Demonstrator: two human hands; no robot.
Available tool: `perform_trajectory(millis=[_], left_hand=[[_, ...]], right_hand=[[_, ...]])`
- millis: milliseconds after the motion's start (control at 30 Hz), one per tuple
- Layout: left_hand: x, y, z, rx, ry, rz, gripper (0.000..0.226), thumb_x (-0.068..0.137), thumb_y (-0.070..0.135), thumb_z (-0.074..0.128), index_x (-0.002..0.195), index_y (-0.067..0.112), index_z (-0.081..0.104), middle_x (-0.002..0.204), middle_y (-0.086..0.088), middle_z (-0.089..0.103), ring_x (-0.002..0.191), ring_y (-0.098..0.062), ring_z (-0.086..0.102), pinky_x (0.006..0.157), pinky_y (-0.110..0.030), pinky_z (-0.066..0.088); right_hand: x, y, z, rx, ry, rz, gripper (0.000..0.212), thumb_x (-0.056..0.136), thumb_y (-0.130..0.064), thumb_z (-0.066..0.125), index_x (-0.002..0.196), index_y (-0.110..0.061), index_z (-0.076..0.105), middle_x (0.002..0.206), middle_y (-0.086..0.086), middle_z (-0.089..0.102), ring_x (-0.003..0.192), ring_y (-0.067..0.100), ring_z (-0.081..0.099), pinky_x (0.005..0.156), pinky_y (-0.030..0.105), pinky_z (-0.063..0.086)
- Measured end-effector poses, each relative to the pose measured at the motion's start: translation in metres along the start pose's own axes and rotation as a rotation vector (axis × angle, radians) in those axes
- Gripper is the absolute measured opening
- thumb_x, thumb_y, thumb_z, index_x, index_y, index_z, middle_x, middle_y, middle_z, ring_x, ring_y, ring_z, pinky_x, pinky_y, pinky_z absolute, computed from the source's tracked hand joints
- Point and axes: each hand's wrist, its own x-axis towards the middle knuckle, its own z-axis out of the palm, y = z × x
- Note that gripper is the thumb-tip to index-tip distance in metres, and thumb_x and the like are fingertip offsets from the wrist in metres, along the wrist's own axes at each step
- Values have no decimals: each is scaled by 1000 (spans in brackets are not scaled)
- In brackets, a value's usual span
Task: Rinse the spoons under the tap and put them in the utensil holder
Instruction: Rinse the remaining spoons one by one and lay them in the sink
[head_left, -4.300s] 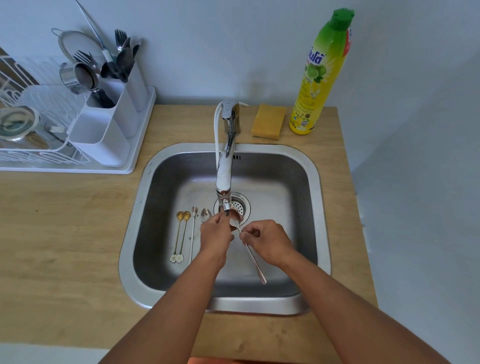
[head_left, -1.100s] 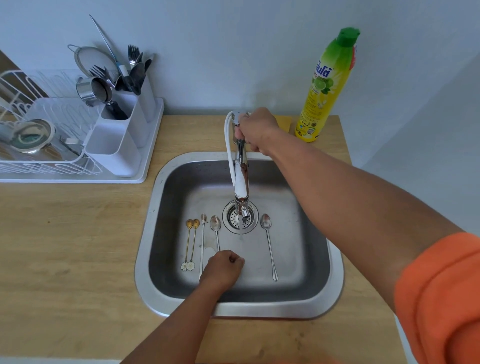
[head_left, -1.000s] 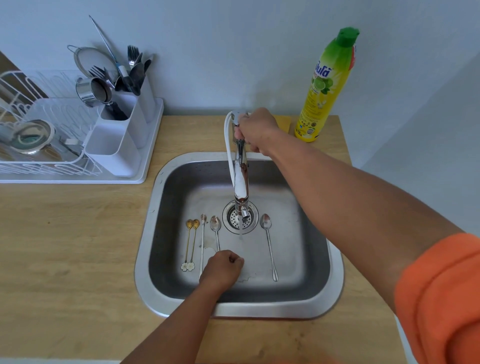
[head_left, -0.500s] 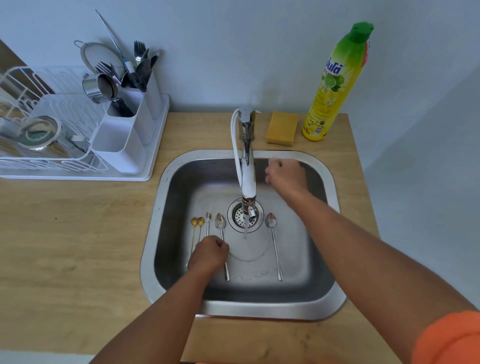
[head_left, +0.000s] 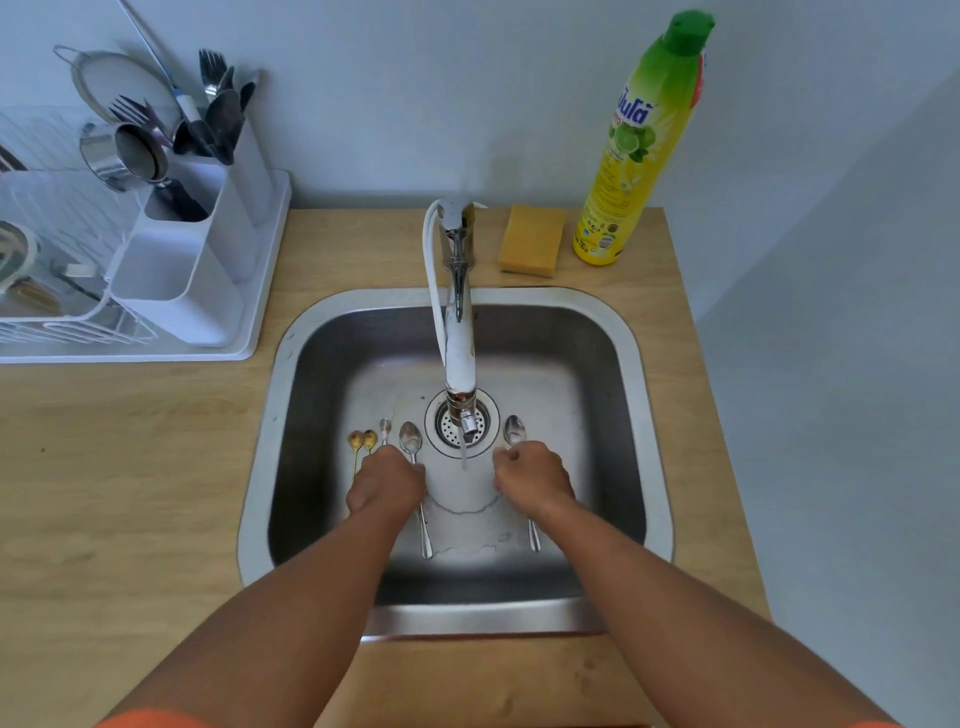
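Note:
Several spoons lie on the floor of the steel sink (head_left: 631, 364): two small gold spoons (head_left: 362, 440), a thin small spoon (head_left: 385, 428), a steel spoon (head_left: 410, 439) and another steel spoon (head_left: 514, 431) right of the drain. My left hand (head_left: 387, 480) is curled over the handle of the left steel spoon and hides the other handles. My right hand (head_left: 530, 478) is curled on the handle of the right steel spoon. Both spoons lie flat. Water runs from the tap (head_left: 460, 338) between my hands. The white utensil holder (head_left: 192, 270) stands at the back left with cutlery in it.
A white dish rack (head_left: 62, 291) with a lid, a strainer and a metal cup (head_left: 124, 156) adjoins the holder. A yellow sponge (head_left: 532, 239) and a green-yellow dish soap bottle (head_left: 639, 140) stand behind the sink on the wooden counter (head_left: 130, 467). A wall rises behind.
My right hand left the tap handle and came down into the sink onto the right spoon. Water now runs. My left hand shifted a little onto the left steel spoon's handle.

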Motion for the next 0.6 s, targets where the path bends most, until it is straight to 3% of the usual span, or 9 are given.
perform_trajectory(millis=[133, 267, 400, 500, 600], left_hand=[[-1, 6, 5, 51, -29, 1, 15, 89, 33, 62, 91, 18, 62, 91, -5, 64, 80, -27, 62, 67, -30, 44], [-3, 12, 10, 12, -130, 13, 21, 89, 40, 63, 87, 19, 58, 84, -3, 64, 74, -21, 64, 60, -28, 44], [-1, 20, 11, -281, -254, -18, 21, 90, 27, 69, 95, 6, 70, 87, -13, 73, 74, -23, 69, 64, -31, 50], [-7, 24, 2, -514, -372, -75, 19, 92, 21, 72, 91, 2, 76, 68, -8, 72, 53, -18, 60, 50, -23, 42], [-14, 27, -6, -589, -446, -67, 16, 93, 22, 72, 87, 8, 77, 61, -2, 68, 58, -17, 55, 51, -25, 41]], right_hand=[[3, 3, 4, -10, -27, 5, 39, 97, -42, 46, 88, -13, 72, 94, 5, 75, 87, 27, 69, 79, 34, 54], [5, 0, 6, 6, -64, -6, 33, 96, -37, 49, 90, -15, 73, 92, 1, 76, 85, 24, 70, 80, 33, 57], [6, 0, 6, 37, -130, -31, 27, 91, -28, 54, 90, -8, 71, 92, 8, 77, 85, 29, 73, 79, 40, 59], [6, 1, 8, 40, -240, -51, 23, 92, -30, 60, 83, -12, 71, 79, 7, 71, 68, 22, 62, 63, 33, 51], [4, 1, 9, 40, -299, -114, 26, 95, -31, 65, 81, -11, 74, 75, -2, 69, 70, 15, 60, 66, 29, 47]])
